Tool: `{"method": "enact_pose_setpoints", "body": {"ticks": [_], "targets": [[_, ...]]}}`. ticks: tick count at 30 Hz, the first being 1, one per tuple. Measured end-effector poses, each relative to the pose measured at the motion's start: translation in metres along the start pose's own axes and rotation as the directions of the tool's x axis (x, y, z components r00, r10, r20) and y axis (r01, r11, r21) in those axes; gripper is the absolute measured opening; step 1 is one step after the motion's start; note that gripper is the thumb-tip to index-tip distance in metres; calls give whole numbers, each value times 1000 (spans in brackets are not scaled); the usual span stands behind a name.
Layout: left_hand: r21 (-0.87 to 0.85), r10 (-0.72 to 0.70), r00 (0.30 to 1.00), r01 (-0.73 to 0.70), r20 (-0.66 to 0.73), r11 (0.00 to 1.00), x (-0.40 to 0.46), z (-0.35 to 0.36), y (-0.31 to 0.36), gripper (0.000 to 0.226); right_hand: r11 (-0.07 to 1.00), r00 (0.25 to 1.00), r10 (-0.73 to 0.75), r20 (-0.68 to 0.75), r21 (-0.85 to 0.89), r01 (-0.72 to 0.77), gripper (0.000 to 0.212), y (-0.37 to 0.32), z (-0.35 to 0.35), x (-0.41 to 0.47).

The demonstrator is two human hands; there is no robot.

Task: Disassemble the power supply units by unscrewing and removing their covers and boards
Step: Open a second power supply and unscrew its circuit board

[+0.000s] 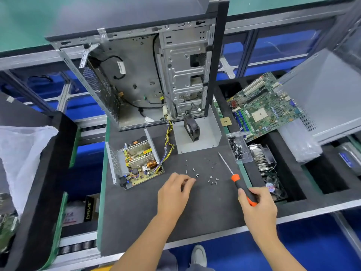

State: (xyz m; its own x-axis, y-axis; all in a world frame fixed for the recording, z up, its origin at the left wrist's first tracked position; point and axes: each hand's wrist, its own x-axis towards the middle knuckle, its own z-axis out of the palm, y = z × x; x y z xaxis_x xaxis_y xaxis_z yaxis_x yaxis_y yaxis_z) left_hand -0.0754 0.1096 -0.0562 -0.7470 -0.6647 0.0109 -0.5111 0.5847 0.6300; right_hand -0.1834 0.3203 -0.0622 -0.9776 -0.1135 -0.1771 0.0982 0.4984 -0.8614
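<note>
An open power supply unit (117, 163) lies on the dark mat (136, 212), left of centre. Its circuit board (140, 163) with heatsinks and coils sits inside the metal shell. Its removed grey cover (207, 133), with a black fan (192, 127) standing on it, lies behind. Yellow wires (168, 137) run from the board toward the case. Several loose screws (197, 174) are scattered on the mat. My left hand (173, 194) hovers over the screws with fingers curled down; whether it pinches one is hidden. My right hand (257, 206) grips an orange-and-black screwdriver (239, 182), shaft pointing away.
An open computer case (146, 75) stands at the back of the mat. To the right are a clear box of screws (237, 147), a CPU chip (225, 121), a motherboard (263, 106), a heatsink (260, 155) and a grey side panel (322, 94). A plastic bag (19, 153) is at left.
</note>
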Motion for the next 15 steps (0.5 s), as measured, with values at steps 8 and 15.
{"method": "enact_pose_setpoints", "body": {"ticks": [8,15], "targets": [[-165,-259,957,236,-129,958,-27,-41,-52,18,952,991,-130,26,-277,132,31,-4,5,5],[-425,-485,839,357,-246,832,-51,-73,-93,50,894,990,-139,36,-425,141,36,-17,6,8]]}}
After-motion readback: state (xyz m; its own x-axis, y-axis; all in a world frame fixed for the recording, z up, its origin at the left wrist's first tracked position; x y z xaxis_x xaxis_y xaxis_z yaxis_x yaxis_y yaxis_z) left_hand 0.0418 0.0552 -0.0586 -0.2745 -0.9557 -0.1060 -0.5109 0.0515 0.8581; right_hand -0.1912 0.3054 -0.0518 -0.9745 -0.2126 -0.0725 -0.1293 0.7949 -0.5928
